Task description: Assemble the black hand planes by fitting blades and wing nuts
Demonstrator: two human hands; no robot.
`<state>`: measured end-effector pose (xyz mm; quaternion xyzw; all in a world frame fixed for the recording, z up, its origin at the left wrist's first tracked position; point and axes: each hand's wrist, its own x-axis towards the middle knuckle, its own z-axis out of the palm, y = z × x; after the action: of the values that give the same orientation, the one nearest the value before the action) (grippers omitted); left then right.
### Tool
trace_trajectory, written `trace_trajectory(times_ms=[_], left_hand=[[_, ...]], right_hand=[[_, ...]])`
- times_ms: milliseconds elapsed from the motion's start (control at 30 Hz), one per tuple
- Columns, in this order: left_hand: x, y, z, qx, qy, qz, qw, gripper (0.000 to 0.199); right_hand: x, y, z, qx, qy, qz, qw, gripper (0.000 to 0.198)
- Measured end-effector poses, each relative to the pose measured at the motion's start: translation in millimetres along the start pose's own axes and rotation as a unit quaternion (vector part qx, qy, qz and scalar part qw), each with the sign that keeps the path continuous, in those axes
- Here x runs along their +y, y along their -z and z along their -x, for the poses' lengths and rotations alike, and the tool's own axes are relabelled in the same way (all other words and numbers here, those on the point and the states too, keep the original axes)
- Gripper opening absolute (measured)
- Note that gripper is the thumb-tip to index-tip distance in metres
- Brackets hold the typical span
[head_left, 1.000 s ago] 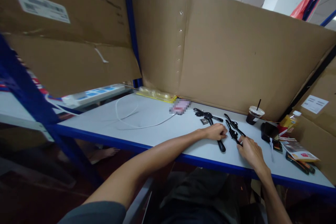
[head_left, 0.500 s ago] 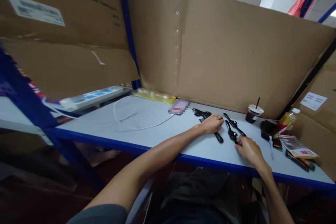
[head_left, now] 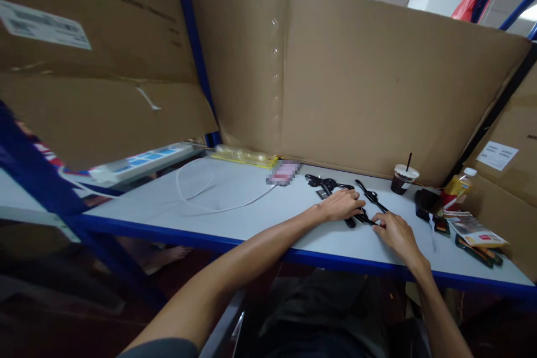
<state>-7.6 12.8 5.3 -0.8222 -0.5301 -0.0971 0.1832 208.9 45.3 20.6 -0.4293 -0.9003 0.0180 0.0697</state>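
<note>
A black spokeshave (head_left: 365,217) lies low over the grey tabletop between my hands. My right hand (head_left: 396,235) pinches its near right handle. At its other end is my left hand (head_left: 342,205), palm down, fingers curled over the far handle and partly hiding it. Just behind, a second black spokeshave (head_left: 372,196) rests slanted on the table. To the left, another black spokeshave (head_left: 329,183) lies beyond my left hand. A black handle (head_left: 351,223) sticks out below my left wrist; the rest of that tool is covered by the hand.
A phone (head_left: 283,172) with a white cable (head_left: 235,210) lies left of the tools, near a yellow-edged clear package (head_left: 245,156). On the right stand a drink cup (head_left: 404,180) and a bottle (head_left: 459,187), beside packets (head_left: 478,230). Cardboard (head_left: 356,84) walls the back.
My left hand has shifted right and nearer, onto the spokeshave's far end. The right hand keeps its pinch on the other end. The view has turned slightly.
</note>
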Motion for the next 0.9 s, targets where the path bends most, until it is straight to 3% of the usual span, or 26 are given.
trace_trajectory(times_ms=[167, 500, 667, 800, 900], left_hand=[[-0.5, 0.1, -2.2, -0.027, -0.007, -0.038, 0.999, 0.027], [-0.5, -2.9, -7.3, -0.014, 0.009, -0.006, 1.000, 0.024], [3.0, 1.6, -8.1, -0.043, -0.008, -0.017, 0.999, 0.027], [11.0, 4.4, -6.5, -0.053, 0.061, 0.045, 0.996, 0.032], [16.6, 3.4, -7.7, -0.048, 0.132, 0.077, 0.987, 0.024]], right_hand=[[-5.5, 0.4, 1.3, 0.014, -0.006, -0.009, 1.000, 0.023], [-8.2, 1.9, 2.1, 0.000, -0.007, 0.004, 1.000, 0.025], [-9.6, 3.0, 4.3, 0.001, 0.001, 0.001, 1.000, 0.027], [-16.3, 3.6, 6.3, -0.004, -0.004, 0.011, 1.000, 0.025], [-26.9, 0.9, 6.8, -0.009, -0.011, 0.017, 1.000, 0.023]])
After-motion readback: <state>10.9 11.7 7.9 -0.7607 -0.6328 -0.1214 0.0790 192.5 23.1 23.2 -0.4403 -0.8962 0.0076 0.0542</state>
